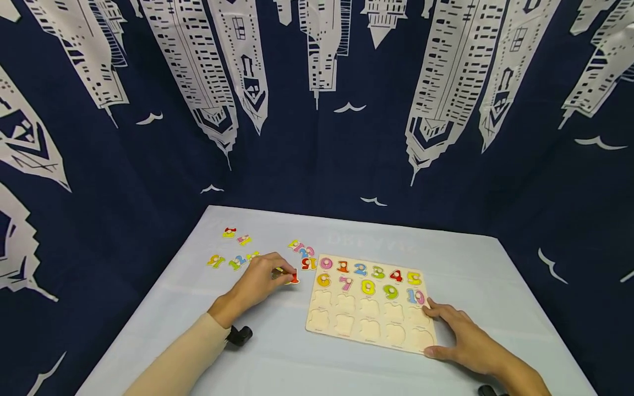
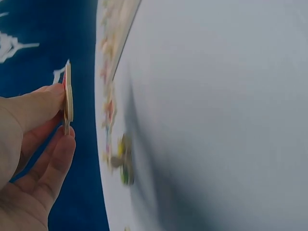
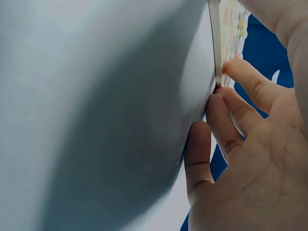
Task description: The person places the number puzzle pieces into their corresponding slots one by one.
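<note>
My left hand (image 1: 260, 279) pinches a red-and-yellow wooden number puzzle piece (image 1: 294, 278) between thumb and fingers. In the left wrist view that piece (image 2: 69, 94) is seen edge-on, lifted above the table; its digits are hidden. To its right lies the wooden number puzzle board (image 1: 356, 313), numbers 0 to 10 filling its upper rows above bare cut-out recesses. My right hand (image 1: 463, 338) rests at the board's right edge, fingers spread, thumb at the near corner. The right wrist view shows its fingertips (image 3: 215, 103) right at the board's side.
Loose number pieces lie on the white table, several at the left (image 1: 216, 261) and a small group near the board's upper left corner, including a red 15 (image 1: 309, 264). A dark blue cloth with white buildings (image 1: 317, 154) hangs behind the table.
</note>
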### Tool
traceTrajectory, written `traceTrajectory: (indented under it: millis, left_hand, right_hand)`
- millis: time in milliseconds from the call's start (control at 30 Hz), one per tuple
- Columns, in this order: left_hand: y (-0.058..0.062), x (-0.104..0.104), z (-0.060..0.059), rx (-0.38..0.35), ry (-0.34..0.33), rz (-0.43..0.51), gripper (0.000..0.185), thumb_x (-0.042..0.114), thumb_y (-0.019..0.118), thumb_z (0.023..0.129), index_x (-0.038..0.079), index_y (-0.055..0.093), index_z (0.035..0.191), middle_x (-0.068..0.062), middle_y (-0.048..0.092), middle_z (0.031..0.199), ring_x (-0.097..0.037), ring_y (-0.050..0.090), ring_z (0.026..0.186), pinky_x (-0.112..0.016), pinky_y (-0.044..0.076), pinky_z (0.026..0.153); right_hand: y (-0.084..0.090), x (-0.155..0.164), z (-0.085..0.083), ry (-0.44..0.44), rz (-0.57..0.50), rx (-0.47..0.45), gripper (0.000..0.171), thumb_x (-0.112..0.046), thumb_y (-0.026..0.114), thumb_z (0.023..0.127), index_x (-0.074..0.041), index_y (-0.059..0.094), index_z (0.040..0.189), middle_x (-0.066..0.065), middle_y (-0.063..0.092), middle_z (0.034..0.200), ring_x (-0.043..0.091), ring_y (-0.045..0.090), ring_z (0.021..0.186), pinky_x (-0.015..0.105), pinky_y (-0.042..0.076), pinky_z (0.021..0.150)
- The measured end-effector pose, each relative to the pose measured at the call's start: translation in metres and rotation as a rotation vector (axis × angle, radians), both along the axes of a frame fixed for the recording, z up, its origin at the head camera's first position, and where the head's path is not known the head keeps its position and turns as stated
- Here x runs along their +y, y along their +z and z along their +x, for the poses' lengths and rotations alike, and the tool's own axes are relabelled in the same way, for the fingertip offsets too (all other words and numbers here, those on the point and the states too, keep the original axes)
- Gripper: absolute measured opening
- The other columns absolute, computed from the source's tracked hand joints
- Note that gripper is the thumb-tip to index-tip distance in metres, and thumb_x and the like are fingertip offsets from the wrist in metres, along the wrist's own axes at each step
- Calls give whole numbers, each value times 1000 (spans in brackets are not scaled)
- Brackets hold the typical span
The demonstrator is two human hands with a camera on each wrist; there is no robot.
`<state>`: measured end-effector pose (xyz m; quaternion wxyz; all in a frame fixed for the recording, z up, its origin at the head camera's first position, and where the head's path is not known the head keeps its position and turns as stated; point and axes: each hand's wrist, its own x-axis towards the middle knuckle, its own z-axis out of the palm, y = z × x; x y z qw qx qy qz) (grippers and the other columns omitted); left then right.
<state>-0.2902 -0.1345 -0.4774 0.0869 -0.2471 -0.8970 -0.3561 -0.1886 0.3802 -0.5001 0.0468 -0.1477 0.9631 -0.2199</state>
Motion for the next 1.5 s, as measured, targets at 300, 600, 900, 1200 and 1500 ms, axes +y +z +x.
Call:
traceTrajectory:
  millis: [300, 600, 900, 1200, 1500]
  left_hand:
    - [-14, 42, -8, -17, -178, -68, 12, 12, 91, 103, 18, 90, 113, 8, 85, 110, -9, 79, 105, -29, 69, 98]
    - [-23, 63, -8, -53, -260, -126, 10, 17, 92, 103, 20, 91, 113, 10, 82, 109, -5, 70, 104, -26, 64, 98]
    - [-24, 69, -8, -57, -264, -159, 8, 20, 91, 105, 21, 91, 113, 11, 83, 109, -7, 70, 105, -26, 62, 99]
    - [-26, 71, -2, -58, -253, -179, 7, 21, 91, 104, 21, 91, 112, 12, 82, 106, -2, 66, 100, -23, 60, 95]
    - [-25, 71, -2, -8, -281, -205, 12, 20, 92, 104, 19, 93, 115, 8, 82, 109, -6, 70, 103, -29, 60, 101]
  right_hand:
    - [-1, 2, 0, -24, -22, -41, 92, -56, 101, 84, -18, 66, 159, 17, 52, 182, 45, 54, 156, 61, 53, 121]
    - [-2, 1, 1, -9, -19, -16, 92, -57, 102, 83, -19, 66, 159, 17, 54, 180, 47, 55, 155, 69, 52, 121]
    - [-1, 1, 1, -7, -8, 18, 92, -60, 101, 82, -20, 67, 158, 15, 55, 179, 43, 58, 153, 53, 55, 117]
    - [-4, 4, 4, -2, -11, 19, 92, -61, 101, 82, -21, 67, 158, 15, 56, 178, 44, 57, 154, 30, 52, 113]
    - [-8, 5, 2, -2, -25, 39, 91, -59, 102, 82, -22, 67, 158, 15, 56, 178, 44, 57, 153, 29, 51, 111]
